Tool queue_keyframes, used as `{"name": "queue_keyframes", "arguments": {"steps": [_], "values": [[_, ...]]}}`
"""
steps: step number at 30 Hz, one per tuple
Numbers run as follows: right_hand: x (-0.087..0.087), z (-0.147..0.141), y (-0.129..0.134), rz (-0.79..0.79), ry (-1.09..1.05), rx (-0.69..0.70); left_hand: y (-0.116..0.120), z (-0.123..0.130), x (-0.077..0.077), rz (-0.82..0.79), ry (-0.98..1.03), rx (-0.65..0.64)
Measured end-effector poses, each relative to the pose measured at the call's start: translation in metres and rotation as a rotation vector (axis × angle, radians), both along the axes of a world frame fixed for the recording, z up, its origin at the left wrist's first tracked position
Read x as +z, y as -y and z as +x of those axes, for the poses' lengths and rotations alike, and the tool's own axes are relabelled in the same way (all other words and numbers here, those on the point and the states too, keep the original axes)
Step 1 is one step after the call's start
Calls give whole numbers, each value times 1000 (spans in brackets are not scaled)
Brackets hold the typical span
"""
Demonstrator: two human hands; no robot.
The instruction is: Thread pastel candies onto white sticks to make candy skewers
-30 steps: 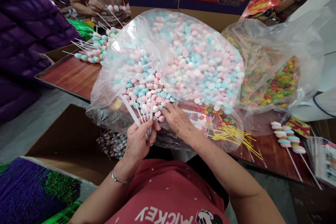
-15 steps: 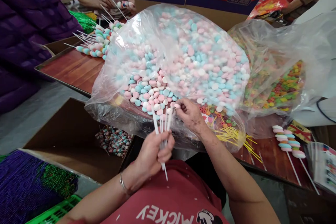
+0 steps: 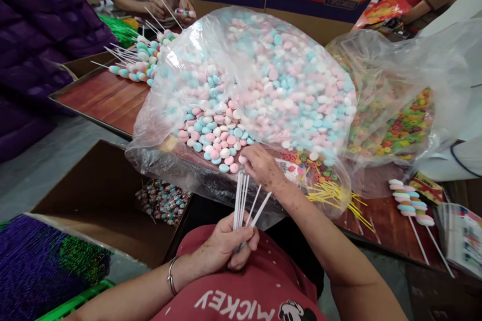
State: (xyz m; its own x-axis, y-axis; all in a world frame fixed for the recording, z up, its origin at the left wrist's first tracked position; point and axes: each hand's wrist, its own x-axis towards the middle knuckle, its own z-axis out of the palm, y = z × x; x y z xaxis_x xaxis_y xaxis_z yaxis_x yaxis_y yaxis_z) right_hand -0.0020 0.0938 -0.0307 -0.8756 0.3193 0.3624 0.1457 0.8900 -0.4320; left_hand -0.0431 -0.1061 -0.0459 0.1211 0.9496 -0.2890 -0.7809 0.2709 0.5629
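The left hand (image 3: 226, 246), low in the middle of the frame, is clenched around a small bunch of white sticks (image 3: 244, 203) that fan upward and to the right from the fist. A thin bracelet (image 3: 170, 276) sits on that wrist. Just above, the right hand (image 3: 261, 168) reaches to the mouth of a big clear bag (image 3: 259, 75) and pinches one pink candy (image 3: 243, 159) between its fingertips, at the near edge of the heap. The bag is full of pink, blue and white candies (image 3: 286, 85) and fills the centre of the frame, lying on a reddish wooden surface (image 3: 109, 98).

To the right, a second clear bag (image 3: 406, 110) holds bright ring-shaped sweets in green, yellow and orange. Some of these rings and a scatter of thin yellow sticks (image 3: 335, 195) lie between the two bags, just right of the right hand. At the right edge of the frame, two finished candy skewers (image 3: 408, 200) rest on the surface.

In the upper left, a pile of finished skewers (image 3: 139, 62) lies on the surface, and behind it another person's hands (image 3: 169, 7) hold a stick. At lower left stands an open cardboard box (image 3: 101, 205) with wrapped sweets (image 3: 161, 200) inside.
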Motion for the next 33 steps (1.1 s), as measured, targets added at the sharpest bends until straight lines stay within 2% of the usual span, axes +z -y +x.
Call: {"name": "queue_keyframes", "arguments": {"steps": [4, 9, 13, 17, 21, 24, 27, 31, 33], "values": [[-8, -3, -3, 77, 103, 24, -1, -1, 2, -38, -80, 4], [-9, -2, -6, -6, 49, 55, -5, -2, 3, -97, -73, -2], [-8, -4, -6, -98, 30, -83, -5, 1, 0, -141, -78, -25], [-4, -5, -4, -299, 27, -263, -5, 6, -6, -147, -74, 25], [0, -6, -2, -414, 10, -301, -5, 9, -11, -119, -29, 47], [-1, -6, -3, -348, 24, -244, -4, 9, -13, -117, -56, 21], [-6, -6, -5, -177, 62, -141, -3, 7, -11, -119, -79, 32], [-7, -7, -5, 88, 144, -10, -3, 3, -6, -152, -170, 127], [-6, -9, -3, 172, 180, -17, -5, 1, -3, -166, -195, 197]]}}
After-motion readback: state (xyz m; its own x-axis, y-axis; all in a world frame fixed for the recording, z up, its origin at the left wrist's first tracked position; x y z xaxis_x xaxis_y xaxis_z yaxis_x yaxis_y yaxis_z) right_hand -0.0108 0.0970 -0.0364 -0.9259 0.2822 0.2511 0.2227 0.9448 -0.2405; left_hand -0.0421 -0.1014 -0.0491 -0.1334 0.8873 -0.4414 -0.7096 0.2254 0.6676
